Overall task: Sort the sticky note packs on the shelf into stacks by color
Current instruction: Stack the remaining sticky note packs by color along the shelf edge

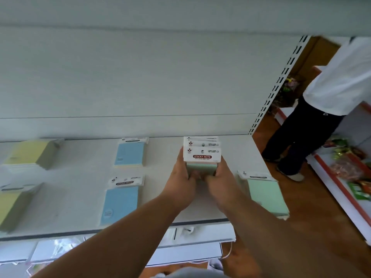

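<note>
Both my hands hold one bundle of green sticky note packs [201, 156] above the white shelf [164, 149], right of centre. My left hand [181, 183] grips its left side and my right hand [218, 183] its right side. The white "STICKY NOTE" header cards face me. A green stack [265, 194] lies at the shelf's front right corner. Two blue stacks lie mid-shelf, one at the back [130, 154] and one at the front [120, 203]. Two yellow stacks lie at the left, one at the back [32, 152] and one at the front [12, 209].
A person in a white shirt and dark trousers [321, 109] stands at the right by another shelf with colourful packaged goods [349, 167]. A slotted upright [277, 85] ends the shelf's back panel. A lower shelf [120, 251] juts out beneath the front edge.
</note>
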A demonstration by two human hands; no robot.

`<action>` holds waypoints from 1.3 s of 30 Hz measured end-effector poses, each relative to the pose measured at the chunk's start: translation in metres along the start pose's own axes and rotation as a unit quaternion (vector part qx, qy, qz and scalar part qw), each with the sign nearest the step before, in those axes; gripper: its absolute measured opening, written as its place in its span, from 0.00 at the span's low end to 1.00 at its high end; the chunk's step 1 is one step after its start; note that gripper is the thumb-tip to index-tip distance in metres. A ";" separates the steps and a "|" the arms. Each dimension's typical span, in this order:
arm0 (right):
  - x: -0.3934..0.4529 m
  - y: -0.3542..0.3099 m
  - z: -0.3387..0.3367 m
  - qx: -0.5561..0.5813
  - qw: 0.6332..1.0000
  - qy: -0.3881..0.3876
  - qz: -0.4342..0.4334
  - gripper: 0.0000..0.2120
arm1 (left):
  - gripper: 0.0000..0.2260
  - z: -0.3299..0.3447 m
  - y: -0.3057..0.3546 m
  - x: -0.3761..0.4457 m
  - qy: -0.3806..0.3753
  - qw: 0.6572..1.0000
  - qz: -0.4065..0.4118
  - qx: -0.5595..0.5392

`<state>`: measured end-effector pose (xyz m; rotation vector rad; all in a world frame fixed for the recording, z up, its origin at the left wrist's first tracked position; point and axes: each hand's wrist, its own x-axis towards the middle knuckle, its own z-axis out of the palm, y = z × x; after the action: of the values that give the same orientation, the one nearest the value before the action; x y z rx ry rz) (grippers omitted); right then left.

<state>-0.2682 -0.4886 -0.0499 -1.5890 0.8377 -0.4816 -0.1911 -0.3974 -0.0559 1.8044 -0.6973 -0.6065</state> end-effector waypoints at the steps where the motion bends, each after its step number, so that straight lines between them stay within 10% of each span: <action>1: -0.002 0.001 0.000 -0.010 1.000 0.003 -0.004 0.35 | 0.34 -0.001 -0.002 0.000 0.000 1.000 0.005 -0.010; 25: 0.004 -0.020 -0.016 -0.215 0.975 0.058 -0.004 0.21 | 0.13 0.011 0.010 0.015 0.086 0.986 -0.016 0.140; 39: 0.076 -0.032 -0.039 -0.314 0.947 -0.018 0.072 0.16 | 0.19 0.013 0.037 0.082 -0.023 0.959 -0.170 0.227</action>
<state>-0.2392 -0.5703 -0.0224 -2.0847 1.1407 -0.0710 -0.1495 -0.4741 -0.0312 2.3746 -0.5910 -0.7601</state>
